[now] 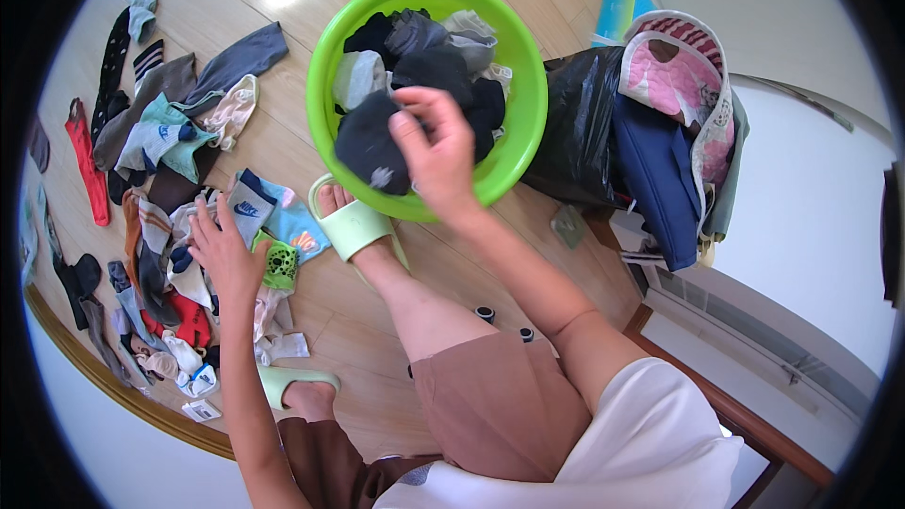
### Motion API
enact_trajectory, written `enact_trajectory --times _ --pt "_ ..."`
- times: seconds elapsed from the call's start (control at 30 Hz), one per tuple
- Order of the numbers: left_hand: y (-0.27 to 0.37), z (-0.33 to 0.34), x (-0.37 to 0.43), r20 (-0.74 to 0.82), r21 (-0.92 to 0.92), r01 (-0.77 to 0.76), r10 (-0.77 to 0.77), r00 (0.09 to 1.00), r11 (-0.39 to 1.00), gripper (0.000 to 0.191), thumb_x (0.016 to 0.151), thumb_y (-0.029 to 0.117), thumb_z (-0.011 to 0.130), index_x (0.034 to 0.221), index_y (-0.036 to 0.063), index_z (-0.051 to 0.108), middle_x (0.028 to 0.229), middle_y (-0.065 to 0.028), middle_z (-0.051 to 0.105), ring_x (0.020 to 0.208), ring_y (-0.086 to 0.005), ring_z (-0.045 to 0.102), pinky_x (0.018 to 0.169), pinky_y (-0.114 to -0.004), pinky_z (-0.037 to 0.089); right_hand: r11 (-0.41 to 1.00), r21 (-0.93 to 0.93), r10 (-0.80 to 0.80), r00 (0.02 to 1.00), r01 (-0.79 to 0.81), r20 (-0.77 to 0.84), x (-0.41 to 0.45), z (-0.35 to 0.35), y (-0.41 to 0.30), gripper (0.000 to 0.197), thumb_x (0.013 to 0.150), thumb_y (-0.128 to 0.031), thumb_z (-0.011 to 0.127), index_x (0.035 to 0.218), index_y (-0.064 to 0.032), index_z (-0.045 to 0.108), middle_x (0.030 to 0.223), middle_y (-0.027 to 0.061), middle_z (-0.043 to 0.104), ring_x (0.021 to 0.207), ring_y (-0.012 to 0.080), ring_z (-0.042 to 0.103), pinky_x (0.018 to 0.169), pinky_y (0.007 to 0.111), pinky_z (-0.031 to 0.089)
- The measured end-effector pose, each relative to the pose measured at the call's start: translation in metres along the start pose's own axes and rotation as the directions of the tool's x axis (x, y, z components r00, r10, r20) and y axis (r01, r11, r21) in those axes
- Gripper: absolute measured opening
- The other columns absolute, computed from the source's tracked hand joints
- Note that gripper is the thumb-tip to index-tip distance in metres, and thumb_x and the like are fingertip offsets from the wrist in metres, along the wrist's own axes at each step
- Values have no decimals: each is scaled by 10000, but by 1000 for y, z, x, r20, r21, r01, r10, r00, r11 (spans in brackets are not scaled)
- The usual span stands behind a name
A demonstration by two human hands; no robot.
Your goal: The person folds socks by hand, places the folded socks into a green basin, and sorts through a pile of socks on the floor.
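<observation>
My right hand [440, 148] is over a lime-green plastic basin [534, 85], its thumb and fingers curved apart. Directly beneath it sits a dark folded sock bundle [371, 145] with a pale mark. Other bundles fill the basin, among them a light grey one [360, 78] and a black one [433, 72]. With fingers spread, my left hand [230, 254] hovers at or touches a heap of loose socks; contact is unclear. Beside it lie a grey-and-navy Nike sock [249, 208], a light blue sock [295, 223] and a green sock with black spots [279, 261].
More socks spread leftward over the wood-look floor [360, 367], including a red one [88, 162] and a dark grey one [240, 60]. My feet wear pale green slides [357, 230]. Right of the basin stand a black plastic bag [576, 127] and a navy fabric bag [654, 184].
</observation>
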State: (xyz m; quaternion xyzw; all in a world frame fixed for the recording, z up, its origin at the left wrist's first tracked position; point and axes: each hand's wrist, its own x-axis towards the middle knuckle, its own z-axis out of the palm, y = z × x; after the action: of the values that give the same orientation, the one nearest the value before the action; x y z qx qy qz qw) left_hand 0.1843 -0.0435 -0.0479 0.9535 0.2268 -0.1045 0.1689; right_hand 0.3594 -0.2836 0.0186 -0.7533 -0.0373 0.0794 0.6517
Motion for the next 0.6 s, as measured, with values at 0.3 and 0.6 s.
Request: enact_trajectory --times 0.3,0.6 --pt "-23 51 3 33 74 154 -157 987 985 1326 493 85 921 1582 214 176 1594 -262 187 1395 -554 273 1020 -727 326 771 -492 -432 900 404 61 2 -58 -1 372 758 3 744 1107 -57 631 1010 91 644 887 235 631 761 330 509" --pt "-22 46 -1 32 54 188 -190 981 981 1337 463 87 930 1575 207 197 1586 -267 194 1407 -544 250 992 -736 346 395 -746 -420 828 536 373 -4 -33 49 311 654 37 652 904 -148 643 879 40 532 828 267 536 681 369 472"
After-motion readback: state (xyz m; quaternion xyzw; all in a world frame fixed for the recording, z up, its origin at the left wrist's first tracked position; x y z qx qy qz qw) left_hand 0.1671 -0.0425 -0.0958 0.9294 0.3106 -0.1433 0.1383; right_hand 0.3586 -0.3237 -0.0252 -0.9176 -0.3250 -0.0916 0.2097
